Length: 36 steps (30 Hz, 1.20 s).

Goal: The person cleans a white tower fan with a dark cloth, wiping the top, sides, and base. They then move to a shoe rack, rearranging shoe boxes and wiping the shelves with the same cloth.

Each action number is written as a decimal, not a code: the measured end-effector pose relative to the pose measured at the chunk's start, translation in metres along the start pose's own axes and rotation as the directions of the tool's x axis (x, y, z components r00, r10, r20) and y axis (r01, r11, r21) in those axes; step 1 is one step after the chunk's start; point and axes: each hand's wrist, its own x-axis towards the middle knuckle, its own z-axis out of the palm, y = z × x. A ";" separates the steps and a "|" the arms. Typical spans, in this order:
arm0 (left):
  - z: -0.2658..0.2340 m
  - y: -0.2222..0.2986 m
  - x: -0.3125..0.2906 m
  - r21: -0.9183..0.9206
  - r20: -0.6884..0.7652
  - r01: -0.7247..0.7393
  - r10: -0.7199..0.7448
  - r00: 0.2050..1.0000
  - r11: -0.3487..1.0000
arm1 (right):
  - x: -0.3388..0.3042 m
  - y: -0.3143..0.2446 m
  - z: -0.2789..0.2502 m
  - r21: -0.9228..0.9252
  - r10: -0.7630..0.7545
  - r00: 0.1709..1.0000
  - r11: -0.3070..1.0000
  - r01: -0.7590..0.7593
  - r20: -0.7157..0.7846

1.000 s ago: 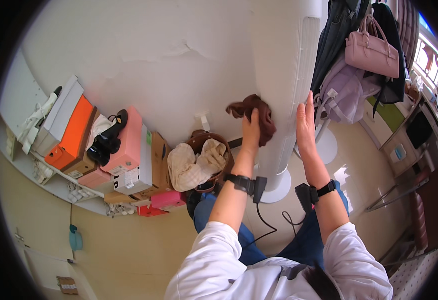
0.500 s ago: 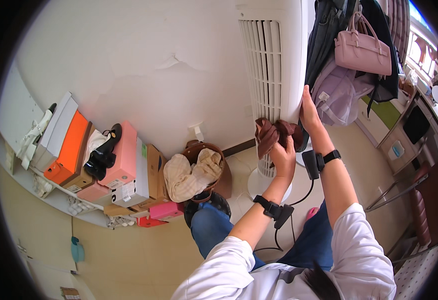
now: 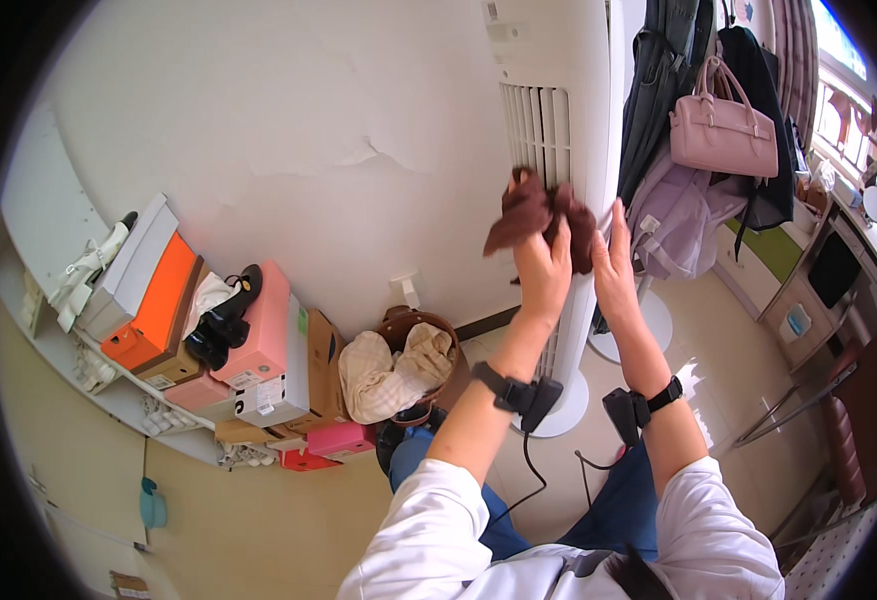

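Being clutched in the left hand (image 3: 545, 278), a brown cloth (image 3: 525, 215) is being held against the slatted grille (image 3: 539, 112) on the front of a white tower fan (image 3: 554, 50). The fingers of this hand are being bent around the bunched fabric, and a loose end is being let down past the fan's left edge. The right hand (image 3: 616, 280) is being held open along the fan's right side, with its fingers straight and directed upward; whether the palm is being pressed on the casing cannot be told. On each wrist a black strap with a small box is being worn, and a dark cable (image 3: 534, 478) is being let down from the left one. The fan is being supported upright by a round white base (image 3: 567, 405). To its left, cream fabric (image 3: 367, 380) is being held in a brown basket (image 3: 456, 372), near stacked boxes. By a pink box (image 3: 274, 318), black shoes (image 3: 221, 335) are being supported, close to an orange box (image 3: 149, 308). To the right, a pink handbag (image 3: 724, 138) is being hung above a lavender backpack (image 3: 677, 220).
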 end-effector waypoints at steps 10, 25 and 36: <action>0.002 0.042 0.139 0.041 -0.175 -0.317 0.319 0.931 0.947 | 0.023 -0.098 -0.002 -0.343 -0.449 0.892 0.829 0.441 0.061; -0.013 -0.031 -0.077 -0.148 -0.091 0.230 -0.244 0.965 0.962 | -0.038 -0.015 0.002 -0.343 -0.087 0.995 0.934 0.096 0.043; 0.004 -0.035 -0.102 -0.019 -0.172 0.245 -0.244 0.954 0.969 | -0.085 0.027 -0.003 -0.303 0.026 0.998 0.953 -0.007 0.057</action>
